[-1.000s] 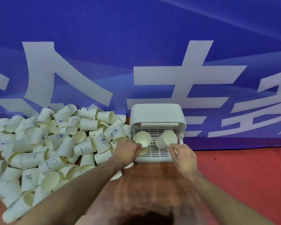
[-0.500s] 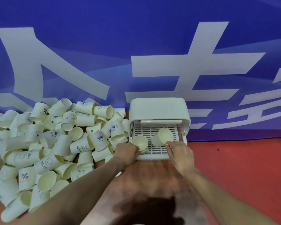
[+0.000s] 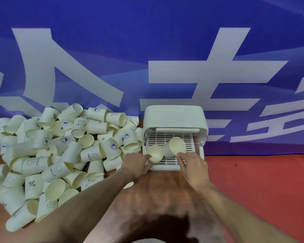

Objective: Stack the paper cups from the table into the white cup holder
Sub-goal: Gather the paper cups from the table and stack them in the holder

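The left hand pinches the rim of an upright, plain cream paper cup at the white cup holder's front-left corner, while the right hand grips a second, tilted cup over the slotted tray. At nine o'clock, a heap of printed cups covers the wooden table; a blue banner hangs at twelve o'clock.

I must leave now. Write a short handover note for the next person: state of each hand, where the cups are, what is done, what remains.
Left hand: holds an upright cup at the front left of the white cup holder.
Right hand: holds a tilted cup by its rim, over the holder's slotted tray.
Done: both cups have reached the holder; neither is released.
Left: set these two down, then bring over the large pile of cups lying on the table to the left.
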`<action>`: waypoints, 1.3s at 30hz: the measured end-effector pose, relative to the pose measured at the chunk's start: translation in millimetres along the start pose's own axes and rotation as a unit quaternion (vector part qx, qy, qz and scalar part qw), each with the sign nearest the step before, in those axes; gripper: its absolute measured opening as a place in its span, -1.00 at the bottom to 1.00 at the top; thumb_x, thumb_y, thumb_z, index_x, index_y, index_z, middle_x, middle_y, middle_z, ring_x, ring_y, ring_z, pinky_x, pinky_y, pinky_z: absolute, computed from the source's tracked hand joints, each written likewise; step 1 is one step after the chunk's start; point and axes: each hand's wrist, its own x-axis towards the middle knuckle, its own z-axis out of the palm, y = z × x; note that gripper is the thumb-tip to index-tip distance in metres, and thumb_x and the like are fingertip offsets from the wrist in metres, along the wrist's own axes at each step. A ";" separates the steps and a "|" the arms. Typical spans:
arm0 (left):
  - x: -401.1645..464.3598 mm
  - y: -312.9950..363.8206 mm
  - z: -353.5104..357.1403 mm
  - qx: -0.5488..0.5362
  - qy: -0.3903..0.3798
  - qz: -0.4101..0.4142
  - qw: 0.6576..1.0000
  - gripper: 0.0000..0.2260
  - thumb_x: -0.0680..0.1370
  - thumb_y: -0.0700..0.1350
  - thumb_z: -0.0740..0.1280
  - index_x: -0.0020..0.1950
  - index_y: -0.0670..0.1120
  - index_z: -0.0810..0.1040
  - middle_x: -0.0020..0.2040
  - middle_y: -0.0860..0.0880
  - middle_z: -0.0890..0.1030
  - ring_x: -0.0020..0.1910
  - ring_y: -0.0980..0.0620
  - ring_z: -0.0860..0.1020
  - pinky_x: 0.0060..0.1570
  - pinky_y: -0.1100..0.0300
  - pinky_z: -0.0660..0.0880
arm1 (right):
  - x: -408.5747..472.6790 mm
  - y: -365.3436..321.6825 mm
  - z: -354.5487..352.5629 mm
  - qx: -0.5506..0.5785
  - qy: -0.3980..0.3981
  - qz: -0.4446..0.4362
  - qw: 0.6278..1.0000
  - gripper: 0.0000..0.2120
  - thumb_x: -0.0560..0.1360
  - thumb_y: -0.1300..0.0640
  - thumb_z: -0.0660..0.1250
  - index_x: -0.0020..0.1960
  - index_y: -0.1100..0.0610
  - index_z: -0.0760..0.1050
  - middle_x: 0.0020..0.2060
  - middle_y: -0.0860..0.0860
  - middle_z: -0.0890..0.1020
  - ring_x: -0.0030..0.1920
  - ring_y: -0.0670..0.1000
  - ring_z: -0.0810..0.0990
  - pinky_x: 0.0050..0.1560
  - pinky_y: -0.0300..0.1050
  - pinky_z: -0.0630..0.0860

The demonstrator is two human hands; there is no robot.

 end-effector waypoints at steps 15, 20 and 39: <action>-44.7 -45.7 6.1 -0.013 0.034 -0.030 0.999 -0.57 0.56 0.31 0.12 0.34 0.15 0.41 0.05 0.03 0.64 0.01 -0.05 0.60 -0.18 0.12 0.39 | 11.8 -47.7 17.7 -0.083 -0.040 -0.128 0.988 -0.90 0.38 0.09 0.53 -0.25 0.05 0.62 -0.41 -0.04 0.57 -0.33 0.03 0.55 -0.44 -0.10 0.46; -51.6 -67.9 11.1 -0.036 0.035 -0.044 0.998 -0.60 0.55 0.31 0.14 0.28 0.15 0.47 0.01 0.03 0.65 -0.01 -0.05 0.62 -0.19 0.14 0.42 | 18.1 -49.4 37.9 -0.126 -0.116 -0.105 0.980 -0.91 0.42 0.10 0.47 -0.24 0.06 0.61 -0.36 -0.03 0.59 -0.27 0.05 0.58 -0.40 -0.11 0.45; -57.7 -109.1 -5.1 0.027 0.026 -0.087 0.996 -0.53 0.58 0.31 0.09 0.43 0.17 0.34 0.10 0.00 0.64 0.04 -0.08 0.60 -0.12 0.10 0.42 | 44.1 -114.4 23.8 -0.134 -0.173 -0.107 0.970 -0.72 0.61 -0.05 0.11 0.19 0.05 0.48 0.00 0.02 0.65 0.02 0.12 0.62 -0.15 -0.07 0.34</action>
